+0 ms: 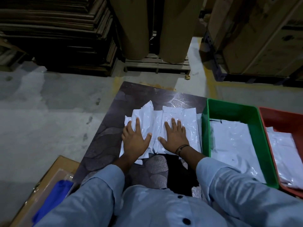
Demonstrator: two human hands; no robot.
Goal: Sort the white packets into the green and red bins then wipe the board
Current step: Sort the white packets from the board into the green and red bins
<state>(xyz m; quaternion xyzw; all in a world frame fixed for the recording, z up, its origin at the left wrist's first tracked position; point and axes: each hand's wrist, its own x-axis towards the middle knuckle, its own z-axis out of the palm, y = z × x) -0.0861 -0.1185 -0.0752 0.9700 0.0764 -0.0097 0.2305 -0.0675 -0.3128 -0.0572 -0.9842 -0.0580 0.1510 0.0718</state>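
While both hands press flat, white packets point(161, 119) cover the dark board point(105, 136).
Left hand point(134, 139) and right hand point(174, 136) lie side by side, fingers spread (gripping nothing); more packets fill the green bin point(207, 128) and red bin point(268, 131).

I'm seeing a person wearing a light blue button-up shirt point(157, 208), dark buttons point(186, 221) running below the collar, long sleeves, dark wristbands point(181, 148) circling the right hand's point(174, 138) wrist

No text can be read anywhere — packets point(178, 115), bins and cartons bear none.
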